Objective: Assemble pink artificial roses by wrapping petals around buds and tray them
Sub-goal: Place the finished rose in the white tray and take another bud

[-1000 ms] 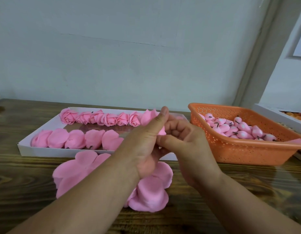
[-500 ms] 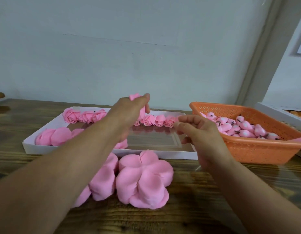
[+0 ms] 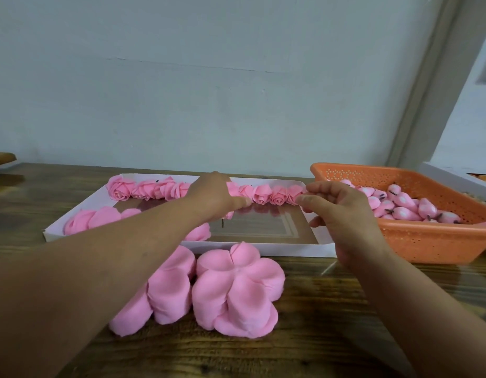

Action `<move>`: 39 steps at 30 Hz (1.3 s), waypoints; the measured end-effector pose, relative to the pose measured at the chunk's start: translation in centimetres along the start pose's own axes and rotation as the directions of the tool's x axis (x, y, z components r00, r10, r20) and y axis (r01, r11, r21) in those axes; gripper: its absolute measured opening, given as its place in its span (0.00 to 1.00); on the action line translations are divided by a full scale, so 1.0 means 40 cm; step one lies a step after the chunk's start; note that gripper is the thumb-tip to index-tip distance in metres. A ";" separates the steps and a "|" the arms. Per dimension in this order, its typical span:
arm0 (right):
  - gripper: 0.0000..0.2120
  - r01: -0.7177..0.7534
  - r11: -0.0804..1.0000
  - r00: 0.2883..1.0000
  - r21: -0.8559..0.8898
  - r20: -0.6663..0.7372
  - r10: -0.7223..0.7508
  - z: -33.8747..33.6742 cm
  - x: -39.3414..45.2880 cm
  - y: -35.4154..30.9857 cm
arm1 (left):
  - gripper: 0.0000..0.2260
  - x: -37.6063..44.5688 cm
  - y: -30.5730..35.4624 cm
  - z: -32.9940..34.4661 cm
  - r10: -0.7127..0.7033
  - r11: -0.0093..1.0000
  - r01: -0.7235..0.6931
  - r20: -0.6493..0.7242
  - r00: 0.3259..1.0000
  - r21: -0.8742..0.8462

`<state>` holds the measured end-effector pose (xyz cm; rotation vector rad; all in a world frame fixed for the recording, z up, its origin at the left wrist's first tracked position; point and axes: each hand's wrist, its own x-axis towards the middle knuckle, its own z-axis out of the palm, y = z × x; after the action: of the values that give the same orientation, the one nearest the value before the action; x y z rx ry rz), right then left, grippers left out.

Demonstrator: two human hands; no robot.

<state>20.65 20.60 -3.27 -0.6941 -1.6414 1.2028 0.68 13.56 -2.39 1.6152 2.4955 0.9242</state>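
We see the left hand [image 3: 211,193] reaching into the white tray [image 3: 263,248] at the centre of the frame, its fingers curled down onto the row of finished roses [image 3: 261,194] that runs along the tray's far edge; whether it pinches one rose there we cannot tell, as the back of the hand hides the fingertips. The right hand [image 3: 342,211] hovers over the tray's right end, fingers loosely bent and thumb forward, its fingertips just beside the last rose in the row, holding nothing we can make out. Along the tray's near left side lies a line of flat pink petals [image 3: 91,221], partly covered by the left forearm. On the wooden surface [image 3: 345,323], in front of the tray in the lower middle of the frame, sit two stacks of petal sheets [image 3: 236,290], touching each other. At the right of the frame stands an orange basket [image 3: 432,244] just beside the tray, filled with pink buds [image 3: 405,207] with dark stems
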 end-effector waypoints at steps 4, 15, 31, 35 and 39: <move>0.08 0.003 1.000 1.000 0.002 -0.001 -0.003 -0.001 -0.002 -0.006 | 0.14 0.004 -0.007 0.028 0.031 0.975 -0.046 0.072 0.997 0.218; 0.05 -0.001 1.000 1.000 -0.023 0.024 0.001 0.005 -0.007 -0.011 | 0.16 0.006 -0.039 0.052 -0.030 0.915 -0.074 0.251 0.967 0.396; 0.04 0.023 0.988 0.999 -0.154 0.039 -0.017 0.001 -0.008 -0.015 | 0.17 -0.005 -0.024 0.048 -0.121 0.852 -0.123 0.420 0.900 0.509; 0.07 0.106 0.976 0.994 -0.191 -0.019 -0.111 -0.020 0.001 -0.049 | 0.17 -0.003 -0.016 0.042 -0.168 0.821 -0.149 0.484 0.859 0.550; 0.07 0.144 0.954 0.982 -0.262 -0.083 -0.171 -0.057 0.020 -0.073 | 0.17 -0.008 -0.014 0.032 -0.158 0.800 -0.196 0.515 0.843 0.567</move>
<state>22.69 21.14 -0.10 -0.7567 -1.7446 0.8352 0.80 13.72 -3.81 1.7030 2.4385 -0.3889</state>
